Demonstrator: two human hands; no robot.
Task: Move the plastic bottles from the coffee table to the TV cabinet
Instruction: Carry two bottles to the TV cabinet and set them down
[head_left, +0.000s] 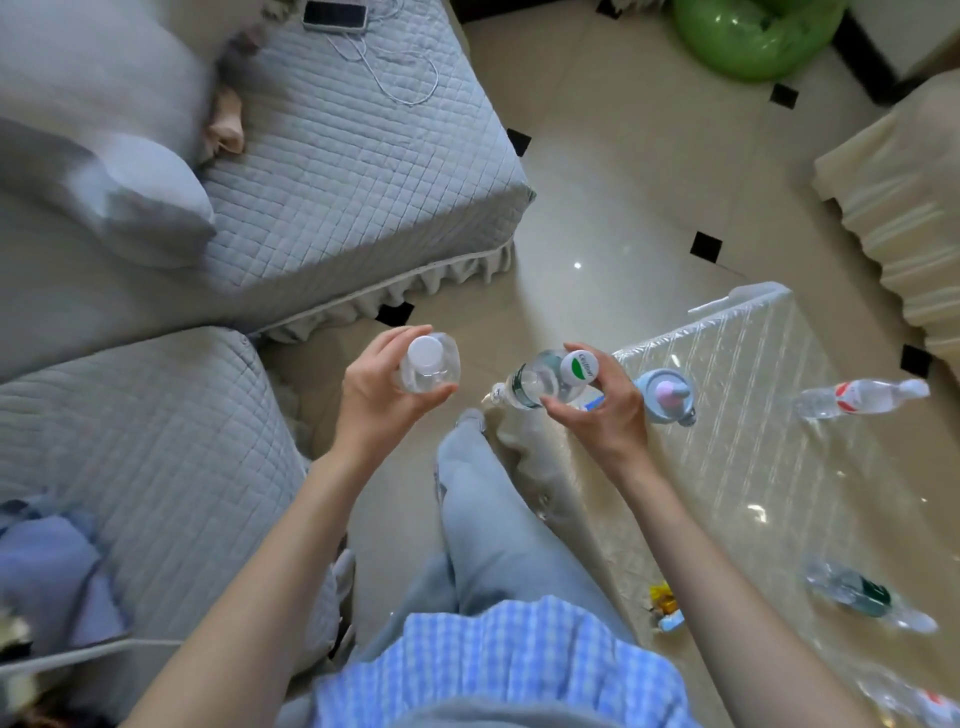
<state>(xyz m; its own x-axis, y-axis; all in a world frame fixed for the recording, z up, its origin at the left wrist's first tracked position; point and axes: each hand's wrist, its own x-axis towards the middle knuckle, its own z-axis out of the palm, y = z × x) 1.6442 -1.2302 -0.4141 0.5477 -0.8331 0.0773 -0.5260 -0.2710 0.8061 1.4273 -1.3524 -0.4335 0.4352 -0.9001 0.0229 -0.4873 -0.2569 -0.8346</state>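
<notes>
My left hand (376, 387) grips a clear plastic bottle with a white cap (427, 364), held upright over the floor. My right hand (597, 402) grips a second clear bottle with a green-and-white cap (545, 382), tilted so its base points left. On the glass coffee table (753, 467) at the right, a bottle with a red label (862, 397) lies on its side. A green-labelled bottle (867, 597) also lies on the table, nearer to me. Part of another red-labelled bottle (914, 699) shows at the bottom right corner.
A blue child's cup with a pink top (667, 395) stands on the table near my right hand. Grey quilted sofa sections (363, 171) fill the left side. A cream sofa (904, 208) is at the far right and a green inflatable (753, 36) at the top. Tiled floor runs between them.
</notes>
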